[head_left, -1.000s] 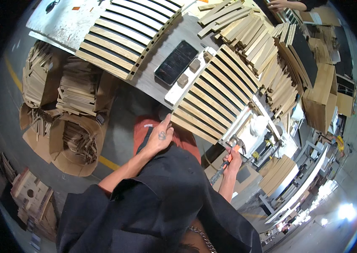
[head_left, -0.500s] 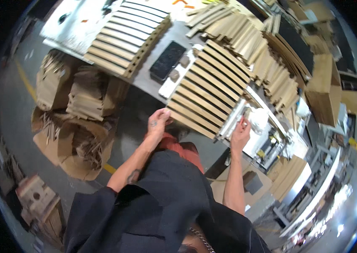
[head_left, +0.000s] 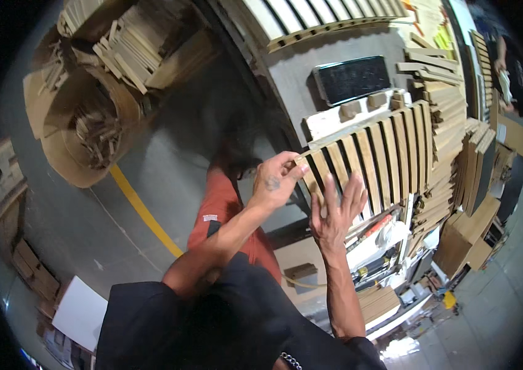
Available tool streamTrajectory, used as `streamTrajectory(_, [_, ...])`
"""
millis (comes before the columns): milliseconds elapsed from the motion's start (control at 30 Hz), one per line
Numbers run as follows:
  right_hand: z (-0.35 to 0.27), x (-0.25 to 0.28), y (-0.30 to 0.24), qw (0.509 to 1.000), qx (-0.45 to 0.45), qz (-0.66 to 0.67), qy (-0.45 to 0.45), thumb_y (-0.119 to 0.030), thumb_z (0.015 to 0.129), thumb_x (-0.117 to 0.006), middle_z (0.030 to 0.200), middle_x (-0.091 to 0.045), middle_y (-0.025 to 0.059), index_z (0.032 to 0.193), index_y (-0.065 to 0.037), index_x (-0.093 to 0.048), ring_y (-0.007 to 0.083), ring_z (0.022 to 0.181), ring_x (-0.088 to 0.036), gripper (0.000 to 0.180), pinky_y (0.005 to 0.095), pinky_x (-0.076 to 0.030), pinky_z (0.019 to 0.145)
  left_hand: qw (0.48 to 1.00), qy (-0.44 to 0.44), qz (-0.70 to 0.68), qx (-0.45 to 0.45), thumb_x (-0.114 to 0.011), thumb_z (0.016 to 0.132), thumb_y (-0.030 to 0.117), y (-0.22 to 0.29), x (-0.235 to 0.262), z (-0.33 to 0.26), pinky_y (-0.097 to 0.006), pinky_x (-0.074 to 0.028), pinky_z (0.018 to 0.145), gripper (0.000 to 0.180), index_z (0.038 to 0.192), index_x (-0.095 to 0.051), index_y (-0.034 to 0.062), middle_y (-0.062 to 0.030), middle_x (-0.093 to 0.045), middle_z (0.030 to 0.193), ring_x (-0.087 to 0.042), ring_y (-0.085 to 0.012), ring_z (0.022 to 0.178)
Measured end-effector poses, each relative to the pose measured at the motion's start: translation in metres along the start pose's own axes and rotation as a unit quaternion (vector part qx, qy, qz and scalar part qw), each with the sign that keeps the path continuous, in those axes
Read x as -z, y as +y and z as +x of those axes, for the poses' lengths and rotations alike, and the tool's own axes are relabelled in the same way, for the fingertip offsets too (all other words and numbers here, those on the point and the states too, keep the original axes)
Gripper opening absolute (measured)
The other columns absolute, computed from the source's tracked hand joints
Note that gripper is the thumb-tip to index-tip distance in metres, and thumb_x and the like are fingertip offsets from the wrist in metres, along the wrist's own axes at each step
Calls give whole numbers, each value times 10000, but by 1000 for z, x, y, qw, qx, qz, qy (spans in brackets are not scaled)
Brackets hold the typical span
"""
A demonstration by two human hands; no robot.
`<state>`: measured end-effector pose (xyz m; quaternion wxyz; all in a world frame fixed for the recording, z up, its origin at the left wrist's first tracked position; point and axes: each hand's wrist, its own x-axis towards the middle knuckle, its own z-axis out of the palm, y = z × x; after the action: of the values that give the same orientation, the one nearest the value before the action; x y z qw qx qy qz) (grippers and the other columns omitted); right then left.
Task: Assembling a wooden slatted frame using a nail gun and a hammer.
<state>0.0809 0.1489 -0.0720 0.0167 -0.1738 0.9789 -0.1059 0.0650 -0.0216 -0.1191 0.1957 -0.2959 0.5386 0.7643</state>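
Observation:
A slatted wood panel point(head_left: 380, 161), pale slats with dark gaps between them, lies on the workbench in front of me. My left hand point(head_left: 277, 180) has its fingers closed on the panel's left near corner. Over the near slats my right hand point(head_left: 336, 216) is open, fingers spread and slightly blurred; whether it touches the wood I cannot tell. Beyond the panel is a white strip point(head_left: 329, 125) with small brown blocks point(head_left: 350, 110) on it. A black rectangular tray-like object point(head_left: 354, 80) lies farther back on the bench.
Another slatted panel point(head_left: 329, 18) lies at the far end. Loose wood slats point(head_left: 443, 105) are piled along the right. Cardboard boxes of scrap wood point(head_left: 64, 157) stand on the floor at left. A person point(head_left: 517, 80) is at the far right. Tools point(head_left: 369, 271) lie near my right forearm.
My view has turned, so the bench sits farther right. My right hand has moved from beside the panel to over its near slats and opened. My left hand stays at the corner.

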Motion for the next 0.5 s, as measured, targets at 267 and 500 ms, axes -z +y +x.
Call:
streamTrajectory(267, [18,-22,18,987,138,-25,-77,-293,871,-736,1582,-362,194,1403,-337,-573,375,1491,-277,558,615,-73,1192,998,-37,-53,-21,-668,941,64,-11,13,1,-291,-540,805,275,1202,-630,-15,-116,-720,984,-669,-123,891])
streamTrajectory(500, [22,-26,16,986,152,-43,-55,-266,859,-754,1552,-392,235,1381,-292,-593,416,1470,-307,547,648,-125,1178,988,-50,62,-134,-710,890,60,-15,29,0,-368,-565,850,505,1370,-555,41,-175,-679,1180,-697,-266,1008])
